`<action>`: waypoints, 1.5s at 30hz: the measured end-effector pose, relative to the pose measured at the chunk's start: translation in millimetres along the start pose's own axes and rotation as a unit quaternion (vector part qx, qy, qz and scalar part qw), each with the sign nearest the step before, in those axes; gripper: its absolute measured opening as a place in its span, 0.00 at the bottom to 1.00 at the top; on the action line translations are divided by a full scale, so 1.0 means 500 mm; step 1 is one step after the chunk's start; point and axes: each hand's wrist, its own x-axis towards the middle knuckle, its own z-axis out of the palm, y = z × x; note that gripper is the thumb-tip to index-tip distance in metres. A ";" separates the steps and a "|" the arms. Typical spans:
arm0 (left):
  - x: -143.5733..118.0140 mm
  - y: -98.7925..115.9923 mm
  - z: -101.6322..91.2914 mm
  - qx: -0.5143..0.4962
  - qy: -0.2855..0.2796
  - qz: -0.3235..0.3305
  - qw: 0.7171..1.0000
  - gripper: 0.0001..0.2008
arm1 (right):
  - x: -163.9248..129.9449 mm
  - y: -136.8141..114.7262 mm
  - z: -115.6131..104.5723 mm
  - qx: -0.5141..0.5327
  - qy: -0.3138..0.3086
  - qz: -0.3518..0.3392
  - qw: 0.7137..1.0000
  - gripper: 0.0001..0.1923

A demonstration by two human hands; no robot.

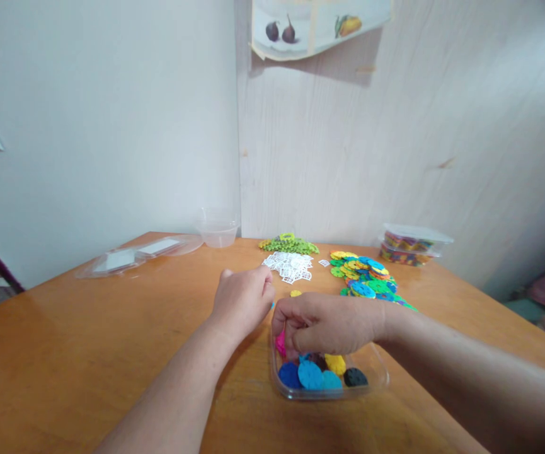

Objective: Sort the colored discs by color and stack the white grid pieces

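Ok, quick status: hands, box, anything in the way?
Left hand curled near the clear box's far left corner. Right hand over the box, grip unclear on both. Coloured discs inside; right hand blocks part of the view.

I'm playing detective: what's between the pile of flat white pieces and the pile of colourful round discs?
One small white piece lies on the brown table, in the head view.

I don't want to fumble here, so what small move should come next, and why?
Perhaps raise the right hand slightly: it covers the far side of the clear tub, hiding part of what lies there, with a pink piece close below it.
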 end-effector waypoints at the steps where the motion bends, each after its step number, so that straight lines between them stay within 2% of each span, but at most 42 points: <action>1: 0.000 -0.001 0.001 0.000 0.004 0.003 1.000 0.09 | -0.003 0.001 -0.005 0.006 0.013 -0.002 1.000 0.15; 4: 0.000 -0.005 0.001 -0.002 0.010 0.010 1.000 0.09 | -0.006 0.010 -0.031 -0.029 0.108 -0.024 0.993 0.14; 7: 0.001 -0.008 0.002 -0.006 0.016 0.007 1.000 0.09 | 0.002 0.028 -0.067 -0.101 0.225 -0.044 0.968 0.11; 10: 0.002 -0.011 0.004 -0.004 0.023 0.008 1.000 0.08 | 0.021 0.055 -0.095 -0.181 0.275 -0.030 0.944 0.12; 17: 0.003 -0.014 0.008 -0.002 0.022 0.019 1.000 0.09 | 0.078 0.110 -0.106 -0.343 0.226 0.058 0.910 0.17; 22: 0.002 -0.015 0.007 0.004 0.016 0.018 1.000 0.09 | 0.104 0.129 -0.104 -0.362 0.189 0.085 0.909 0.24; 30: 0.002 -0.014 0.005 0.007 0.019 0.022 1.000 0.08 | 0.112 0.130 -0.104 -0.361 0.180 0.091 0.911 0.19; 34: 0.003 -0.012 0.003 0.005 0.020 0.023 1.000 0.09 | 0.078 0.115 -0.109 -0.324 0.227 0.068 0.916 0.21; 39: 0.004 -0.012 0.002 0.002 0.021 0.024 0.999 0.09 | -0.023 0.073 -0.089 -0.268 0.269 -0.017 0.925 0.14; 45: 0.003 -0.011 0.003 -0.003 0.012 0.019 1.000 0.09 | -0.128 0.043 -0.030 -0.282 0.217 -0.030 0.934 0.13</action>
